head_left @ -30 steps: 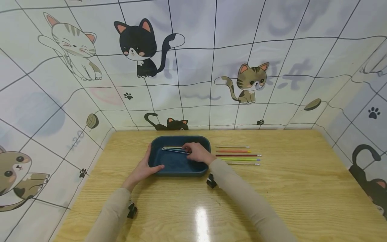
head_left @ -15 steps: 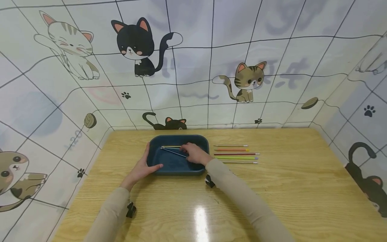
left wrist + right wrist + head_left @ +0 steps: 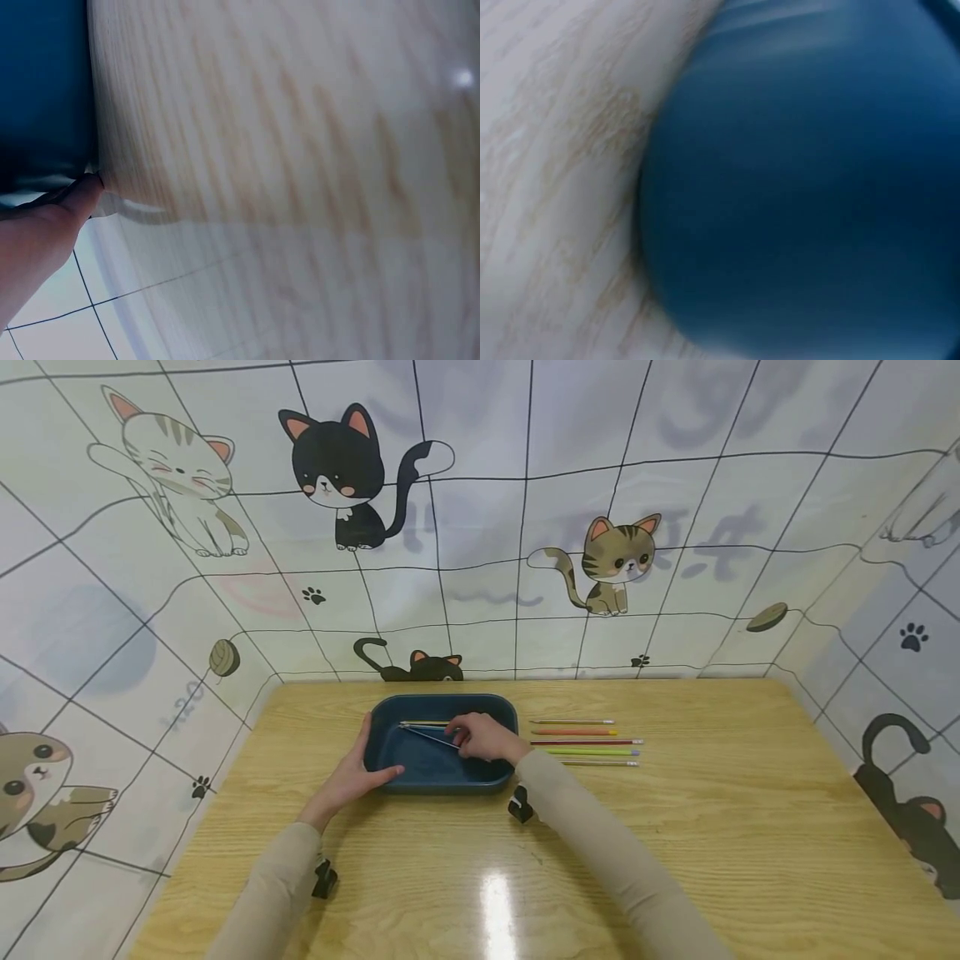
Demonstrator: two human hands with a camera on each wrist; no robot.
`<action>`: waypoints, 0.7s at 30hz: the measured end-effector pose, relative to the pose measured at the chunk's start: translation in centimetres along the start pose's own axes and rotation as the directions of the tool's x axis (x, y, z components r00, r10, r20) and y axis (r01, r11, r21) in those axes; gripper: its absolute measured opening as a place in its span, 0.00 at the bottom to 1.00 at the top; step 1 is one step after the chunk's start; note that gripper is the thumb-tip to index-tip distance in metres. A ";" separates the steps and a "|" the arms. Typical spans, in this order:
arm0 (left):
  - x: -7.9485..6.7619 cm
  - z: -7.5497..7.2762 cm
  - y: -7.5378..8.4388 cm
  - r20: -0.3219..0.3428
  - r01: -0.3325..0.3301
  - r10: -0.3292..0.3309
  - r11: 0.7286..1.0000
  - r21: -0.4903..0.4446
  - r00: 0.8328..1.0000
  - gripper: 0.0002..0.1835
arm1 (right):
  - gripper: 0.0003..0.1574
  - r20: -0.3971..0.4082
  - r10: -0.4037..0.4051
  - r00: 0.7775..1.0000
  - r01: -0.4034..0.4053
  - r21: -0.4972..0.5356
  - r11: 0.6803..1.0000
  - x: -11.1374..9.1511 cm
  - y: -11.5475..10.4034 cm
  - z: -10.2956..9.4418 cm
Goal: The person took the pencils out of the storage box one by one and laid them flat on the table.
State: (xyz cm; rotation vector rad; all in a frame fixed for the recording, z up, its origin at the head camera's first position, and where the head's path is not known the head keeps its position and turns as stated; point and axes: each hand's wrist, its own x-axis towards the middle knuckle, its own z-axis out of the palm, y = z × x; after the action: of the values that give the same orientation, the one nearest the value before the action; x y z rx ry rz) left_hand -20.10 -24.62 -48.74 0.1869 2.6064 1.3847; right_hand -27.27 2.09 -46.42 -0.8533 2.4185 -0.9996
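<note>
1. Slanted pencil point(image 3: 429, 737) in the tray had swung to a wider angle than a second ago, its right end lower, by my thumb.
2. Left hand point(image 3: 351, 779): gripped the tray's near-left corner, thumb over the near rim, fingers along the outside of the left wall.
3. Blue tray point(image 3: 435, 772): flat on the wooden table point(image 3: 712, 777), left of the loose row.
4. Other pencils point(image 3: 427, 723): inside the tray, above the slanted one, right ends under my fingers.
5. Right hand point(image 3: 486, 737): inside the tray's right half, fingers bent over the pencils; couldn't tell if I was pinching any. Right wrist view showed blurred tray only.
6. Five-pencil row point(image 3: 585, 742): right of the tray, roughly parallel; my sleeve point(image 3: 600, 835) covered the nearest one's left end.
</note>
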 end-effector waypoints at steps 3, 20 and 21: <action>0.0 0.0 0.0 0.001 0.001 -0.001 1.000 0.001 1.000 0.61 | 0.23 -0.012 -0.008 1.000 0.009 0.027 1.000 -0.2 -0.2 -0.2; 0.0 -0.1 0.3 -0.005 0.002 -0.002 1.000 0.006 1.000 0.62 | 0.19 -0.078 -0.109 0.991 0.115 0.077 0.990 -3.1 -1.0 -2.8; -0.1 -0.1 0.3 -0.006 0.002 -0.002 1.000 0.004 1.000 0.62 | 0.19 -0.084 -0.117 0.990 0.124 0.084 0.989 -3.3 -1.0 -2.9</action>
State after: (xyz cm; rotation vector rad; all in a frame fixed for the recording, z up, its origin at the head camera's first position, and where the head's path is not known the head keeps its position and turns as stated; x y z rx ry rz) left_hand -20.04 -24.53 -48.47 0.1810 2.6135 1.3808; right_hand -26.08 5.16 -43.36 -0.9552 2.3903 -1.1978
